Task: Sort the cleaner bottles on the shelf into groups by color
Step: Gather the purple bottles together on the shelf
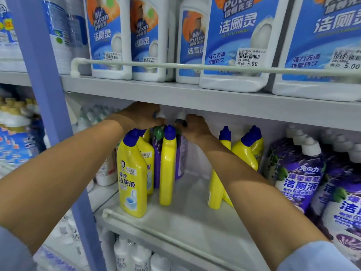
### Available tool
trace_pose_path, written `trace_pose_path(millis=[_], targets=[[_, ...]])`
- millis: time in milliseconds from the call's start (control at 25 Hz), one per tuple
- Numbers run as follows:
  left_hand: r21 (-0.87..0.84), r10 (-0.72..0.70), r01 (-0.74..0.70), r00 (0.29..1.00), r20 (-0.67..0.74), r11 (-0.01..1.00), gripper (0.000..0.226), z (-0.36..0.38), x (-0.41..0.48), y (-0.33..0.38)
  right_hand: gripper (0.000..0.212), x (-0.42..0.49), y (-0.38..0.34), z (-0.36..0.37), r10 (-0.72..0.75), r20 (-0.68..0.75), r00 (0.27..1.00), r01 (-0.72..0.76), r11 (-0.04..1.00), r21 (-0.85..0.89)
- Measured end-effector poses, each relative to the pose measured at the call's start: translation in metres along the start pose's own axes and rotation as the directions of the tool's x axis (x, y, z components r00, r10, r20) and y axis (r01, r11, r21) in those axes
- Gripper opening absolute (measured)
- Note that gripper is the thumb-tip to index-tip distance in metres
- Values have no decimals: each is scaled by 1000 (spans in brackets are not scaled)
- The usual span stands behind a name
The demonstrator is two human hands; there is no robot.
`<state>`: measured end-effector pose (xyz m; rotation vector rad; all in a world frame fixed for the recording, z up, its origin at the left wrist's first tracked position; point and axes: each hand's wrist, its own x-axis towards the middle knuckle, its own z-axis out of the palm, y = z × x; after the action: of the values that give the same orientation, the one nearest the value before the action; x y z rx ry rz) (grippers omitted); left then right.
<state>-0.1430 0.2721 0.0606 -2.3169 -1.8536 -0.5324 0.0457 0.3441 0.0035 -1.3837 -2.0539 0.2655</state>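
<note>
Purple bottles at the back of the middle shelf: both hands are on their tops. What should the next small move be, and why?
Probably lift both up and out, toward the purple group at the right. The left hand and right hand each grip the top of a purple bottle standing among yellow bottles, so the colors are mixed there.

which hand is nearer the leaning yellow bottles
Right. The right hand grips a bottle top just left of the leaning yellow bottles; the left hand is farther left, gripping another bottle top.
</note>
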Motion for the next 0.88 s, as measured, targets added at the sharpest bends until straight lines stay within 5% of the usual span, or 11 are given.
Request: trace_pose_path(millis=[200,360,720,880], targets=[[-14,-45,46,999,15,999,21,4,8,7,38,5,6,7,20,-23,1000,-19,999,37],[-40,-132,135,989,69,990,48,1,15,15,42,2,4,5,29,0,1000,-29,999,27],[-91,-169,186,971,167,978,54,0,11,12,30,-31,-4,-15,52,-53,997,-50,998,30],[-146,-134,163,974,185,976,30,-3,4,6,25,-55,-13,-23,22,-39,999,-22,1000,-16]])
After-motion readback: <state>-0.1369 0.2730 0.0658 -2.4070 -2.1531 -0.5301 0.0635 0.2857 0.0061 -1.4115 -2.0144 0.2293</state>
